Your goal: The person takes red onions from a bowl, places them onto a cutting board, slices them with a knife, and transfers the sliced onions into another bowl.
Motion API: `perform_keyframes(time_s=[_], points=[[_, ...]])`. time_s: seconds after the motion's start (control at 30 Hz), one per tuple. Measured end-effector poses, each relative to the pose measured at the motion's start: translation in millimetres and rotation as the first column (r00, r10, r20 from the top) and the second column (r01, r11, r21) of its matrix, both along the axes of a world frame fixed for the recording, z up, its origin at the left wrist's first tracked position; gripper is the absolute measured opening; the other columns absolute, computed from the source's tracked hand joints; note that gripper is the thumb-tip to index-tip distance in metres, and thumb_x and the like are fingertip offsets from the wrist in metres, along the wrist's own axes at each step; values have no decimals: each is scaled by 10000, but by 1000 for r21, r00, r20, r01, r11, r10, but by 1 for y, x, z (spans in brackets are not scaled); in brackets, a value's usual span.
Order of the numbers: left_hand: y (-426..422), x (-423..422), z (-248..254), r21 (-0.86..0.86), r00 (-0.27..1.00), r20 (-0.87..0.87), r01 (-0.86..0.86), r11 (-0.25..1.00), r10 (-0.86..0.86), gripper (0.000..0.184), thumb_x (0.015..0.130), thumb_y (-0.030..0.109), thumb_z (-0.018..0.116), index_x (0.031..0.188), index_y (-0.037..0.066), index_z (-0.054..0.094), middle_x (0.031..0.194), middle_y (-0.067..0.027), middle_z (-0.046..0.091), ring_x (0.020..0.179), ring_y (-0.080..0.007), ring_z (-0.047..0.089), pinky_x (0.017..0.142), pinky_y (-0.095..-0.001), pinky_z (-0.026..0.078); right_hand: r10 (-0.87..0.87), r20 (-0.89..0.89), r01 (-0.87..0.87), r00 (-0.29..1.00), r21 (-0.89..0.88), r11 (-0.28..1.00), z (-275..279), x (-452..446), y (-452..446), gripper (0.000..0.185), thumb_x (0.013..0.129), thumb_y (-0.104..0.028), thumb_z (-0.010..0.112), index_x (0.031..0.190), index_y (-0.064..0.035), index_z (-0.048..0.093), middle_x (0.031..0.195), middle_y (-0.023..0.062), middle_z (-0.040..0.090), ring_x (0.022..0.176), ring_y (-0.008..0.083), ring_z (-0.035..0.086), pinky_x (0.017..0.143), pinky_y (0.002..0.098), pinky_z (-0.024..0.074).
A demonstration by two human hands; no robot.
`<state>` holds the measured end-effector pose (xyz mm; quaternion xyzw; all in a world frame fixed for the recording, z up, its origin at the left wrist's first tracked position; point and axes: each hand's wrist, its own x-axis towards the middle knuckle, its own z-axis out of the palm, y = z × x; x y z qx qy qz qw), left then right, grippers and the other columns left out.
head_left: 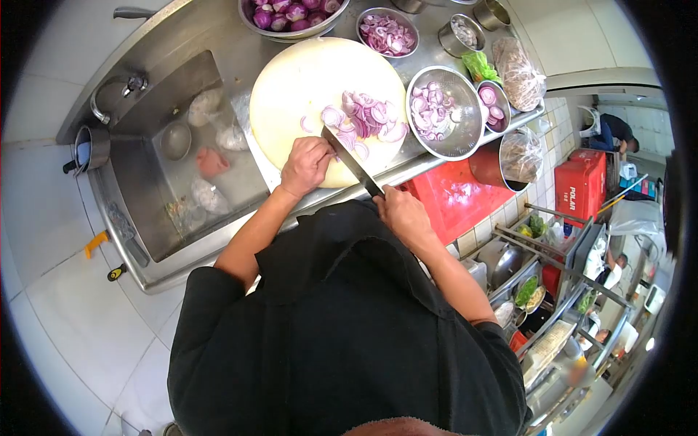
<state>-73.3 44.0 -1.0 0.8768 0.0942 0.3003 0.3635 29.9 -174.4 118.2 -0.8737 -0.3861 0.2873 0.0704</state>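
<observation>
My right hand (pixel 406 216) is wrapped around the handle of a knife (pixel 354 163), whose blade slants up and left across the round cutting board (pixel 291 80). Beside the blade's tip, my left hand (pixel 307 166) is closed with its fingertips pinched together. What those fingers hold, if anything, is hidden. Sliced red onion (pixel 374 116) lies in a loose heap on the board, just beyond the blade, with a few slices close to my left fingers.
Left of the board is a steel sink (pixel 145 182) with bags in it. A bowl of peeled red onions (pixel 294 27) stands behind. To the right are a bowl of sliced onion (pixel 387 33), a colander (pixel 445 112) and a red crate (pixel 458 196). Other people are farther right.
</observation>
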Motion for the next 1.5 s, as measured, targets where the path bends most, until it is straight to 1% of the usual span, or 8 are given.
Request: perform_keyframes(time_s=[0.23, 0.47, 0.67, 0.7, 0.83, 0.93, 1.17, 1.5], points=[[0, 2, 6, 67, 993, -104, 71, 995, -64, 69, 811, 51, 708, 876, 56, 686, 923, -90, 676, 929, -296, 645, 876, -384, 465, -44, -31, 45, 999, 31, 998, -17, 15, 18, 305, 993, -283, 616, 1033, 17, 651, 876, 276, 715, 851, 471, 702, 778, 571, 555], [54, 40, 54, -88, 961, 64, -262, 961, 268, 82, 862, 59, 682, 928, 35, 724, 983, -128, 710, 952, -323, 671, 912, -418, 505, -100, -54, 104, 994, 95, 990, 3, 26, -7, 317, 989, -300, 618, 1062, 6, 660, 882, 283, 707, 869, 476, 691, 798, 568, 544], [89, 100, 19, -310, 781, -596, -11, 951, -185, 260, 842, 87, 707, 1091, 24, 748, 1036, -178, 752, 901, -302, 729, 841, -400, 567, 143, -127, -134, 982, 75, 988, -5, 13, 3, 305, 980, -316, 618, 1068, -29, 670, 912, 259, 719, 900, 441, 703, 798, 569, 548], [97, 102, 1, -307, 751, -608, 75, 949, -256, 347, 816, 83, 765, 1158, 31, 744, 938, -96, 760, 825, -174, 685, 775, -321, 550, 180, -115, -170, 977, 93, 981, -14, 10, 5, 316, 980, -329, 614, 1077, -35, 675, 910, 258, 720, 901, 439, 707, 801, 561, 551], [97, 106, 13, -468, 640, -604, 197, 862, -474, 311, 752, 24, 788, 1058, 42, 736, 889, -48, 713, 809, -151, 639, 764, -318, 532, 143, -191, -131, 971, 77, 988, -18, 3, 17, 348, 978, -341, 612, 1083, -18, 683, 951, 264, 726, 935, 452, 705, 841, 555, 549], [96, 99, 11, -237, 614, -695, 295, 926, -374, 249, 749, 77, 783, 983, 44, 703, 867, -95, 706, 799, -235, 656, 784, -347, 531, 109, -218, -91, 970, 89, 992, -27, 2, 20, 360, 978, -348, 605, 1089, -15, 684, 974, 263, 729, 967, 452, 705, 867, 549, 547], [89, 86, 20, -193, 716, -594, 315, 929, -366, 400, 807, 281, 816, 1168, 110, 793, 884, -103, 629, 813, -223, 623, 772, -326, 515, 59, -305, -55, 951, 21, 998, -21, 3, 30, 406, 984, -366, 598, 1194, -31, 691, 1112, 247, 723, 1079, 421, 691, 941, 526, 533], [82, 86, 36, -344, 848, -466, 90, 935, -253, 295, 818, 47, 742, 1103, 17, 675, 956, -65, 704, 857, -142, 638, 787, -296, 527, 31, -305, -16, 952, 51, 999, -22, 5, 29, 406, 981, -377, 603, 1173, -32, 697, 1098, 236, 728, 1065, 423, 693, 938, 527, 535]])
